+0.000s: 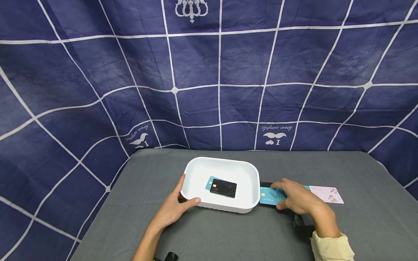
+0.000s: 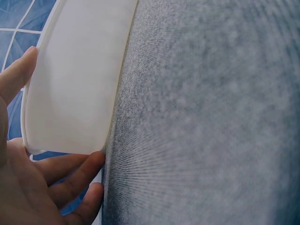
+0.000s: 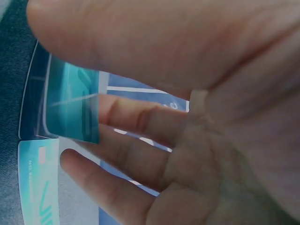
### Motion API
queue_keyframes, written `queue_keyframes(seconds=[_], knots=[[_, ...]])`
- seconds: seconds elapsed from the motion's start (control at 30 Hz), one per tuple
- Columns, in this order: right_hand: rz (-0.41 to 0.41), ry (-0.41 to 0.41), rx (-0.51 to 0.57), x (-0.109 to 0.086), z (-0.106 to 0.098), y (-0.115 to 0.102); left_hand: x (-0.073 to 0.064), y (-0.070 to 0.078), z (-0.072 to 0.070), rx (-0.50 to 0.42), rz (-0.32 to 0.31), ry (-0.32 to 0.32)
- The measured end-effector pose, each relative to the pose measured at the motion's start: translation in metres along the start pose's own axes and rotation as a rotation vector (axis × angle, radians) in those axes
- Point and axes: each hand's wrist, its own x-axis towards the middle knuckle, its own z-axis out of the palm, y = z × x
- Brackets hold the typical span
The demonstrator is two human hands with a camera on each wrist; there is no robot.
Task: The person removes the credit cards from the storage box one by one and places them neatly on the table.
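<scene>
A white plastic tray (image 1: 228,168) stands on the grey cloth. Inside lies a black VIP card (image 1: 223,188), overlapping a blue card (image 1: 209,182). My left hand (image 1: 171,209) grips the tray's left end, thumb at the near rim and fingers around the corner; the left wrist view shows fingertips low on its wall (image 2: 75,93). Just right of the tray, my right hand (image 1: 298,197) pinches a blue VIP card (image 1: 271,195) by its edges between thumb and fingers. A dark card (image 3: 35,93) shows behind it. Another blue card (image 3: 37,183) lies alongside in the right wrist view.
A pale pink card with a floral print (image 1: 328,194) lies right of my right hand. The grey cloth (image 1: 235,235) covers the work surface. A dark blue curtain with white lines (image 1: 241,105) hangs along the back and left.
</scene>
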Motion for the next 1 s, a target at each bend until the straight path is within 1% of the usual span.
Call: queue_keyframes(seconds=[0.13, 0.33, 0.63, 0.83, 1.0], knots=[[-0.007, -0.011, 0.016, 0.000, 0.000, 0.000, 0.000, 0.000, 0.000, 0.002, 0.004, 0.003], [-0.046, 0.026, 0.026, -0.001, 0.001, 0.003, -0.001, 0.000, 0.000, 0.003, 0.001, 0.005], [-0.040, 0.039, 0.051, -0.007, 0.004, 0.008, 0.000, -0.002, 0.001, 0.004, 0.013, 0.011], [-0.036, 0.029, 0.069, -0.013, 0.013, 0.008, 0.000, -0.002, 0.003, -0.005, 0.011, 0.004], [-0.031, 0.041, 0.054, -0.014, 0.019, 0.009, 0.000, -0.004, 0.000, -0.015, 0.012, 0.008]])
